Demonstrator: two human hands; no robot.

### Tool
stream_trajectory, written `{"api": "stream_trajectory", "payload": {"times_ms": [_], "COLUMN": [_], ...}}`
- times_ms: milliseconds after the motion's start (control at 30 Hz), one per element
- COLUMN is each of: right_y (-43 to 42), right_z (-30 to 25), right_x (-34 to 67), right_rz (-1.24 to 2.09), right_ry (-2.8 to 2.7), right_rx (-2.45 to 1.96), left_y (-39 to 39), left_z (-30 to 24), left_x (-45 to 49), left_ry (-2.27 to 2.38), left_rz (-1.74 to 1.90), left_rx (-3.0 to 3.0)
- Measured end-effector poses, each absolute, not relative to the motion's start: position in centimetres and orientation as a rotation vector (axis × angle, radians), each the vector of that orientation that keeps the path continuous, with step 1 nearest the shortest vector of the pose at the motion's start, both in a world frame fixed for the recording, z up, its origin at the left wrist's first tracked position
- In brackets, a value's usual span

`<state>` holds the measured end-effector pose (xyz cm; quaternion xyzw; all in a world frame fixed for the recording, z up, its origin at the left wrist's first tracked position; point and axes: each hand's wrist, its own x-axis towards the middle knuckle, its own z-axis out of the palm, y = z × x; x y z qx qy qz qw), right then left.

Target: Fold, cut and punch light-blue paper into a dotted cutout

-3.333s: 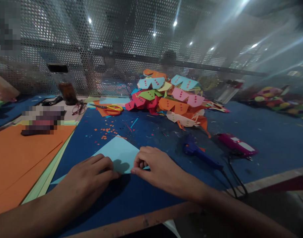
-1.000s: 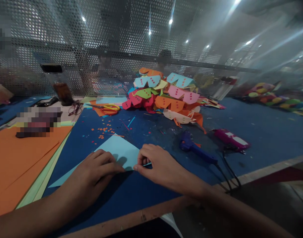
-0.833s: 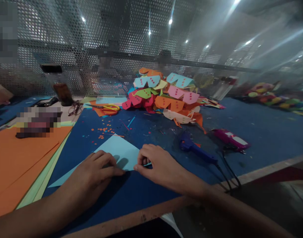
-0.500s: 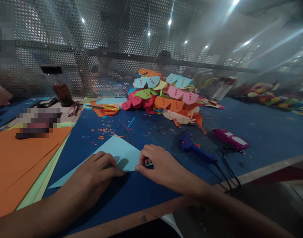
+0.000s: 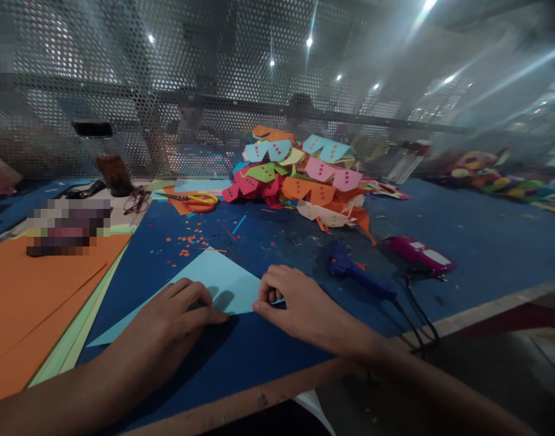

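Observation:
A light blue sheet of paper (image 5: 232, 278), folded into a triangle, lies on the blue tabletop with its point facing away from me. My left hand (image 5: 172, 321) rests on its left half, fingers stretched forward and thumb and forefinger near the folded front edge. At the right part of that edge is my right hand (image 5: 291, 303), its fingers curled and its thumb against the forefinger, closed on the paper. The right corner of the triangle is hidden behind this hand.
Orange sheets (image 5: 45, 303) lie at left. Behind the paper are orange scraps (image 5: 189, 245), scissors (image 5: 200, 201) and a heap of cut paper masks (image 5: 300, 175). A blue glue gun (image 5: 359, 275), a purple device (image 5: 418, 254) and a cable lie right; a jar (image 5: 109, 160) stands back left.
My right hand has slid slightly to the right along the folded edge. My left hand and the paper have stayed nearly in place.

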<state>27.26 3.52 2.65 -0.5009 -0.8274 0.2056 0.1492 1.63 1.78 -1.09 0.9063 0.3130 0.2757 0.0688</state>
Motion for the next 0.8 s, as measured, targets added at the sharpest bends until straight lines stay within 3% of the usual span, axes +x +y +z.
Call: {"api": "stream_trajectory", "payload": {"times_ms": [800], "right_y": [3.1], "right_z": [2.8], "right_x": [28.6], "right_rz": [0.548], "right_ry": [-2.325], "right_rx": [-1.514], "left_y": [1.8], "left_z": [-0.6], "left_x": [1.6], "left_ry": [0.925], "left_rz": [0.869], "left_rx": [2.720]}}
